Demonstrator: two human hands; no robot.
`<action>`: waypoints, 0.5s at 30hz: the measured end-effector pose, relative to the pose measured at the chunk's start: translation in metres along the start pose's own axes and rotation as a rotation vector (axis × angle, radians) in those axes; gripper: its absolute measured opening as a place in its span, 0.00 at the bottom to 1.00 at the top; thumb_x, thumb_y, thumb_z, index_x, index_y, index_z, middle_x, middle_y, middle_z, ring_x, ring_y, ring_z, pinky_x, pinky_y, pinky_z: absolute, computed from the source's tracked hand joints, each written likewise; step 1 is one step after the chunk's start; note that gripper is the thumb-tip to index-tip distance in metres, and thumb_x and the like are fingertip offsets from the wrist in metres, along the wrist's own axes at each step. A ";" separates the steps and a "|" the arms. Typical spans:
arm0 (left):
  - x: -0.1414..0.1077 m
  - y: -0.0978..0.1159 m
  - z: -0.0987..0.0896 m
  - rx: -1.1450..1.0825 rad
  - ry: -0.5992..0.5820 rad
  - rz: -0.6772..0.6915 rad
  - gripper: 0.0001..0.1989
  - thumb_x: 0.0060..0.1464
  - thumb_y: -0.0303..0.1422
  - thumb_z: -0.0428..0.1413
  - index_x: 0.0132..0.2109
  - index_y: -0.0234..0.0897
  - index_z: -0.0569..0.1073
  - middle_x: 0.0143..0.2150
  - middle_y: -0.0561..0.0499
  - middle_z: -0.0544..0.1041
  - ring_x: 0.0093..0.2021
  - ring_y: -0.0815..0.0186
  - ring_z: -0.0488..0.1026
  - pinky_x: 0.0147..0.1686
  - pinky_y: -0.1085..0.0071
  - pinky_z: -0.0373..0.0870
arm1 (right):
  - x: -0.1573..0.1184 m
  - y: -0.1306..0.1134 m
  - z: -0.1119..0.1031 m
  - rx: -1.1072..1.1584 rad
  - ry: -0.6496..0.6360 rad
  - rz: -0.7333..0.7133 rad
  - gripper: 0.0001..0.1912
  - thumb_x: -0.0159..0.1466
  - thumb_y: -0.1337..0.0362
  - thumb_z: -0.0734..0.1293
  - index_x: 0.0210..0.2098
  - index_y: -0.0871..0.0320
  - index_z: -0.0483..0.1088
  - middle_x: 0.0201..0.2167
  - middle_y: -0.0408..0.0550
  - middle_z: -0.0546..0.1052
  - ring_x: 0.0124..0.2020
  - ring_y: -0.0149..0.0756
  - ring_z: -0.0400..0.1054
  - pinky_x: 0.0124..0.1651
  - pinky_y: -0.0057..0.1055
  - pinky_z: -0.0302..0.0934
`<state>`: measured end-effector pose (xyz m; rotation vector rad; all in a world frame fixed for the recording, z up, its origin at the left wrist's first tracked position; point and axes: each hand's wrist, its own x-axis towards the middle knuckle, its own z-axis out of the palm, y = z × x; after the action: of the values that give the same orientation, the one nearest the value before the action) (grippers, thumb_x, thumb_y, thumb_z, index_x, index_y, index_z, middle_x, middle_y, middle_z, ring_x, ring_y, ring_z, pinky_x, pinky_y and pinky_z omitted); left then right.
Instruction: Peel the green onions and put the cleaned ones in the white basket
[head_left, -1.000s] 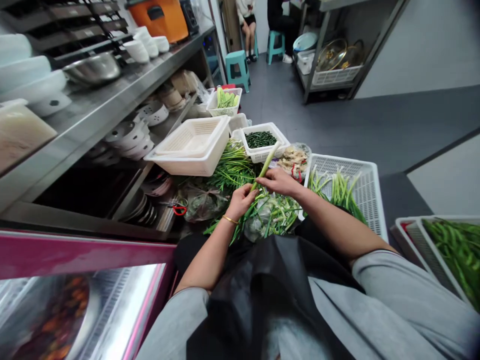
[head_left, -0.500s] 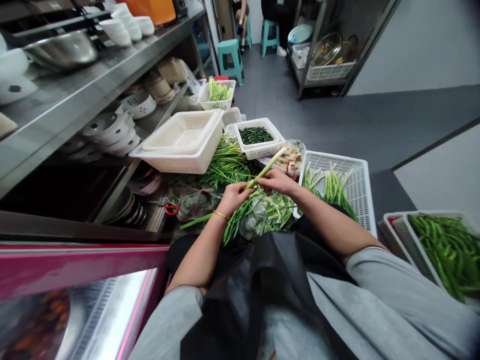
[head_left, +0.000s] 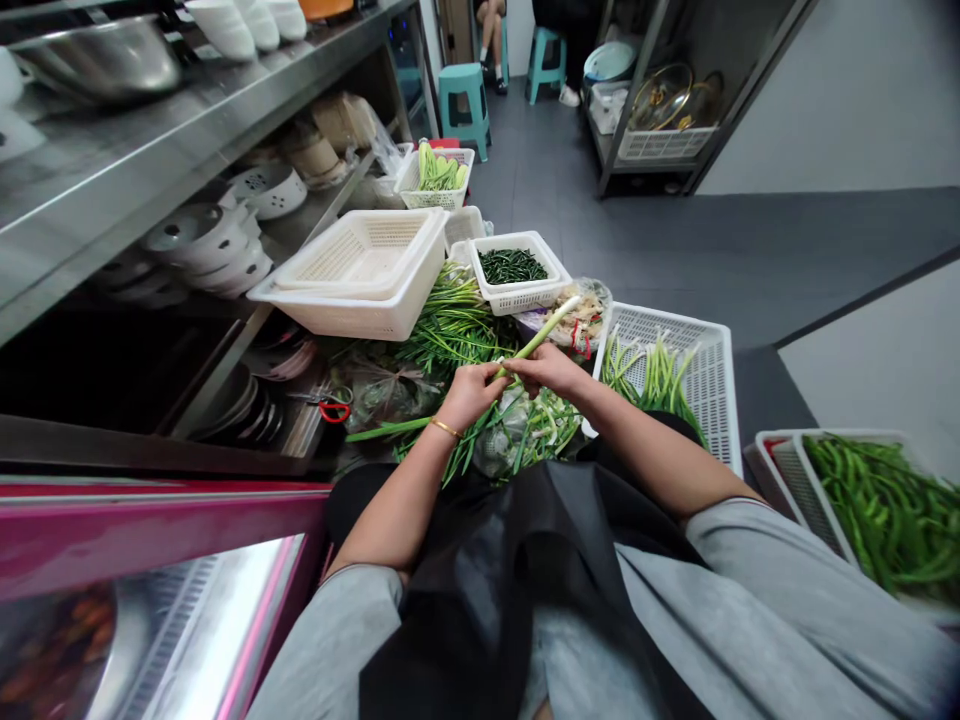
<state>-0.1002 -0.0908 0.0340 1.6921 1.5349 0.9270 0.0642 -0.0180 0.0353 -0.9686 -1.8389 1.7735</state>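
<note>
A long green onion [head_left: 553, 326] runs slantwise between my hands, its pale end pointing up and away. My left hand [head_left: 474, 394], with a gold bangle at the wrist, is closed round the stalk, and green leaves trail out below it to the left. At the same spot the fingertips of my right hand [head_left: 551, 370] pinch the stalk, close to the left fingers. Beneath the hands lies a heap of loose green trimmings [head_left: 551, 425]. To the right, a white perforated basket [head_left: 709, 385] holds several green onions [head_left: 666, 378] with white ends.
Stacked white baskets [head_left: 330, 310], dark green chilies [head_left: 511, 266] in a basket and a bunch of greens [head_left: 450, 320] lie ahead. Red-handled scissors [head_left: 334, 411] rest at left beside a steel shelf [head_left: 187, 130]. Green peppers [head_left: 885, 500] fill a crate at right. Two people sit at the back.
The camera view has shifted slightly. Both hands stay together on the green onion, with the fingertips a little closer to each other.
</note>
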 end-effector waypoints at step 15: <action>-0.013 -0.032 -0.045 -0.647 -0.112 -0.213 0.24 0.49 0.42 0.60 0.50 0.32 0.73 0.16 0.59 0.61 0.13 0.78 0.51 0.12 0.80 0.43 | -0.069 -0.020 -0.046 0.036 -0.481 0.071 0.23 0.54 0.54 0.70 0.14 0.62 0.60 0.11 0.39 0.62 0.11 0.23 0.56 0.15 0.21 0.51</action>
<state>-0.1559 -0.1003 0.0301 1.0777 1.1413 1.0487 0.1394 -0.0348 0.0724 -0.6352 -2.0552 2.2226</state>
